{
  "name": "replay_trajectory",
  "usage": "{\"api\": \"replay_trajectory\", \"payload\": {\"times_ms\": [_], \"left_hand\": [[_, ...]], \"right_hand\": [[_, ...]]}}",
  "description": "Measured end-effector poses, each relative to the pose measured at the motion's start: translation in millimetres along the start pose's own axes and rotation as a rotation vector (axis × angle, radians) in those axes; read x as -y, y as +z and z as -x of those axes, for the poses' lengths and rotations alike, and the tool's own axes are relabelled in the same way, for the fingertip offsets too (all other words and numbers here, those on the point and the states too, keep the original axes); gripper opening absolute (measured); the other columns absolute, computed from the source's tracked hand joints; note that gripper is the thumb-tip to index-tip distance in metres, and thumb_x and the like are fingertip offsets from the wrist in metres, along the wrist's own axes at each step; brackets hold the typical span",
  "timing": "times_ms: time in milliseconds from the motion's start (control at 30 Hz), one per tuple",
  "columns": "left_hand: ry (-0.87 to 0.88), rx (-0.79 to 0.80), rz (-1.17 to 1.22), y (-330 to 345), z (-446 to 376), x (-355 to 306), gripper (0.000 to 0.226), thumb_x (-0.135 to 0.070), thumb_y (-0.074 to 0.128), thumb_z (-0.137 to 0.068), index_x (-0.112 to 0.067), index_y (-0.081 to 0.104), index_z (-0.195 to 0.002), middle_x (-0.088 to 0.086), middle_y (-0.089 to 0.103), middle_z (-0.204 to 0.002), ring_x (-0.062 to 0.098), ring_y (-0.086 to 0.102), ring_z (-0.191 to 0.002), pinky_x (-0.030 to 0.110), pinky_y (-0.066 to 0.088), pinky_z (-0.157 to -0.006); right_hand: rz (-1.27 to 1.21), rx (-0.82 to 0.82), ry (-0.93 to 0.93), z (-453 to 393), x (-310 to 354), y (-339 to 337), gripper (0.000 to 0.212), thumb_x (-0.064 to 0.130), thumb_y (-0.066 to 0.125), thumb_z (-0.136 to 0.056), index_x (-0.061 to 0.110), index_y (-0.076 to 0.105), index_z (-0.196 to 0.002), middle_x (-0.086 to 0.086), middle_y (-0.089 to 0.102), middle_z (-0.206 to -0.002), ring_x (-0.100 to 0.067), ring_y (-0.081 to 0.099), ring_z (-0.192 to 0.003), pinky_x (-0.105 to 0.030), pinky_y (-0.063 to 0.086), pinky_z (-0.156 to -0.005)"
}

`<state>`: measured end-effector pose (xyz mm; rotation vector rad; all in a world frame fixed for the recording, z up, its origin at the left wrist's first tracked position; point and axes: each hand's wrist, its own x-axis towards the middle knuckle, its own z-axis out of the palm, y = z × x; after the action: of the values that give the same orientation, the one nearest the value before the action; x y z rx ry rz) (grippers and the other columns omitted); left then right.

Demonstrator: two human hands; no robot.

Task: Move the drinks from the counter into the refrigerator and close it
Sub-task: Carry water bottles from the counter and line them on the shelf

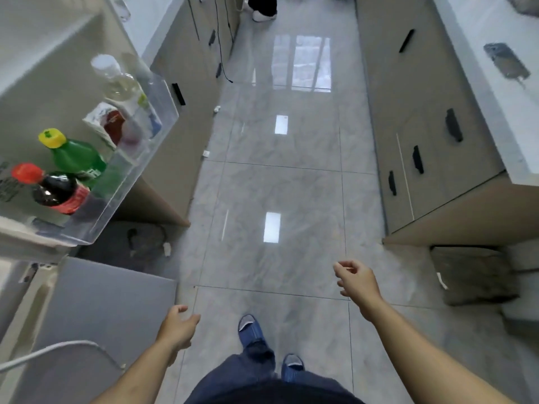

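Both hands empty, fingers loosely curled: left hand (178, 328) low beside the grey door (96, 310), right hand (357, 279) farther out over open floor (277, 185). Up-left of the left hand, door shelf (140, 170) holding four drinks (77, 158). Benches (501, 91) flanking a clear aisle.

No text, brand or number is legible. The white lettering on the green plastic bottle with the yellow cap (76, 158) is too blurred to read, as is the red label on the dark cola bottle with the red cap (55, 190).
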<state>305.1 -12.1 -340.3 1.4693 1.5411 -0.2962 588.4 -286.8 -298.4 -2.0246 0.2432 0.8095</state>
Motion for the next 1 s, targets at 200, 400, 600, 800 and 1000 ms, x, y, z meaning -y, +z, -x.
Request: {"api": "replay_trajectory", "payload": {"times_ms": [200,400,600,800,1000], "left_hand": [[0.016,0.105,-0.033,8,-37,-32,0.046,-0.02,0.062,-0.096,-0.014,0.045,-0.138,0.018,0.054,-0.129,0.037,0.059,-0.107,0.039,0.053,-0.074],[0.066,0.165,-0.006,27,-68,-108,0.037,-0.022,0.063,-0.094,-0.017,0.049,-0.129,0.019,0.061,-0.116,0.032,0.062,-0.095,0.034,0.054,-0.068],[0.103,0.167,0.007,54,-101,-189,0.032,-0.021,0.062,-0.094,-0.021,0.049,-0.123,0.009,0.057,-0.081,0.023,0.056,-0.073,0.033,0.052,-0.064],[0.032,0.081,0.015,71,-122,-255,0.03,-0.019,0.061,-0.096,-0.019,0.05,-0.124,0.01,0.057,-0.081,0.026,0.056,-0.074,0.034,0.052,-0.066],[-0.057,-0.038,0.115,89,-129,-319,0.029,-0.017,0.06,-0.097,-0.014,0.055,-0.125,0.018,0.063,-0.1,0.03,0.061,-0.086,0.036,0.052,-0.069]], "right_hand": [[0.068,-0.081,0.207,8,-45,-12,0.019,0.028,0.065,-0.093,0.015,0.062,-0.106,-0.007,0.068,-0.092,-0.024,0.064,-0.078,-0.035,0.054,-0.065],[0.06,-0.142,0.36,5,-68,-30,0.02,0.029,0.063,-0.094,0.012,0.063,-0.103,-0.009,0.067,-0.096,-0.024,0.06,-0.077,-0.033,0.05,-0.063],[0.061,-0.166,0.453,-51,-63,-51,0.017,0.025,0.064,-0.094,0.008,0.064,-0.098,-0.012,0.066,-0.086,-0.026,0.059,-0.072,-0.034,0.05,-0.065],[0.076,-0.1,0.481,-159,-5,-73,0.019,0.025,0.063,-0.093,0.008,0.064,-0.101,-0.008,0.066,-0.085,-0.026,0.059,-0.071,-0.032,0.05,-0.064],[0.146,0.003,0.266,-282,132,-88,0.015,0.029,0.064,-0.092,0.015,0.063,-0.097,-0.007,0.065,-0.088,-0.023,0.059,-0.073,-0.031,0.049,-0.059]]}}
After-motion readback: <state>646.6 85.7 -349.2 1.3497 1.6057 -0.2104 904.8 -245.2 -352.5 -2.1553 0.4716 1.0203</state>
